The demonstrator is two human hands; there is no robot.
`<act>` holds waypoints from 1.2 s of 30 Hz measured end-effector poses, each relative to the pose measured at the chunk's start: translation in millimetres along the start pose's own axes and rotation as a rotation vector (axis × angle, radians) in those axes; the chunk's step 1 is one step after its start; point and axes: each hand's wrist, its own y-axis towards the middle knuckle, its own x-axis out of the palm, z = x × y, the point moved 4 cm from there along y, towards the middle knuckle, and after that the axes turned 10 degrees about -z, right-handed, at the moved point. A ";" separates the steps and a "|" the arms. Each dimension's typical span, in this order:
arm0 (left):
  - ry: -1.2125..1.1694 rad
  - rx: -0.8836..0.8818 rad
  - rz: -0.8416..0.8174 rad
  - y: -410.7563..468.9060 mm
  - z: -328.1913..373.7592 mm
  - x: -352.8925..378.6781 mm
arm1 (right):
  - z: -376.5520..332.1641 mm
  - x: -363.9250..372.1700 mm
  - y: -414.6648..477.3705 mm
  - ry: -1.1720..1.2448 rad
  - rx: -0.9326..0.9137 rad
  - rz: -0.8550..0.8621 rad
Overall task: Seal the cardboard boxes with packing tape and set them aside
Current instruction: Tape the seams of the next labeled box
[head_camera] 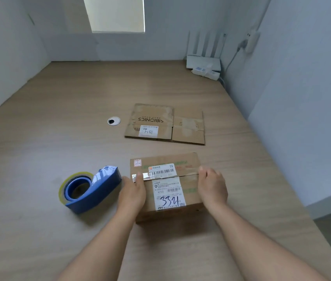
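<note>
A small closed cardboard box with white shipping labels and "3321" written on it sits on the wooden table. Clear tape runs across its top seam. My left hand grips the box's left side, thumb on the tape end. My right hand grips the right side, thumb on the top edge. A blue tape dispenser with a clear roll lies just left of the box, untouched. A flattened cardboard box printed SIBIONICS lies farther back.
The wooden table runs back to grey walls. A round cable grommet sits left of the flat box. A white router and a power strip stand at the back right corner.
</note>
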 end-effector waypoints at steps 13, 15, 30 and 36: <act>0.066 -0.092 0.197 11.1 -2.9 6.7 | -3.0 -6.0 36.5 0.088 -0.061 -0.138; -0.049 -0.096 0.168 5.1 -3.8 5.0 | -5.3 -8.8 43.5 0.027 -0.128 -0.147; 0.364 0.011 -0.033 -112.8 -10.3 32.3 | -95.3 24.1 52.2 -0.648 -0.424 -0.184; 0.389 -0.035 -0.044 -109.1 -8.5 49.9 | -66.5 29.7 17.5 -0.569 -0.413 -0.374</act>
